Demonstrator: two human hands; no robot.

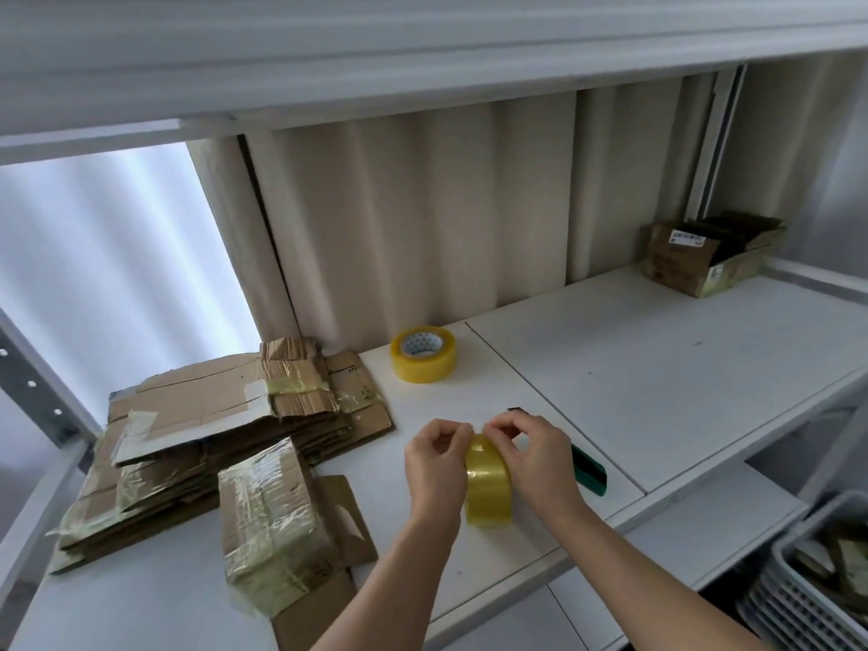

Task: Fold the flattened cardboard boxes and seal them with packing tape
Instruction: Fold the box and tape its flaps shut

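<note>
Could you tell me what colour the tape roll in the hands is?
Translucent yellow tape roll, head view.

We see two arms coming up from the bottom edge. Both arms are bare, with no sleeves on the parts we can see. Our left hand (434,467) has no glove, and we see no ring on its fingers. Our right hand (540,455) is bare too, with no glove and no ring we can make out. We see no watch or band on either wrist. The nails look short and plain, though they are a bit blurry.
</note>
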